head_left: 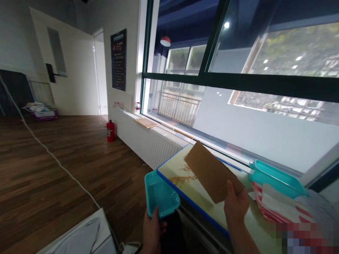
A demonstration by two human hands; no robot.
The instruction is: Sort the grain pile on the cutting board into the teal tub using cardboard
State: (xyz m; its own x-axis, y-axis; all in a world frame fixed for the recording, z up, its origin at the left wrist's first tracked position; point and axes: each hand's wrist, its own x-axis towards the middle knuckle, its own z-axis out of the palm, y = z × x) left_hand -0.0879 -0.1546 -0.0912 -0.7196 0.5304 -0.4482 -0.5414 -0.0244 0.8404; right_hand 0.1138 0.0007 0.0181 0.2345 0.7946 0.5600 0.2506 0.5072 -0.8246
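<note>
My left hand point(153, 225) grips the near rim of a teal plastic basin point(160, 192), thumb over the edge. The basin hangs just off the table's blue edge, its far side by the left corner. In my right hand point(236, 201) is a flat brown piece of cardboard point(212, 171), pinched at its near right end and held tilted over the tabletop. Small orange-yellow kernels point(182, 179) lie scattered on the pale table point(197, 201) near the corner. The cardboard hides part of the table behind it.
A second teal basin point(280, 178) stands at the table's right, behind red-and-white striped bags point(272, 204). A radiator point(159, 144) runs below the window sill. On the wood floor are a red fire extinguisher point(110, 131), a white cable point(57, 160) and a white box point(82, 236).
</note>
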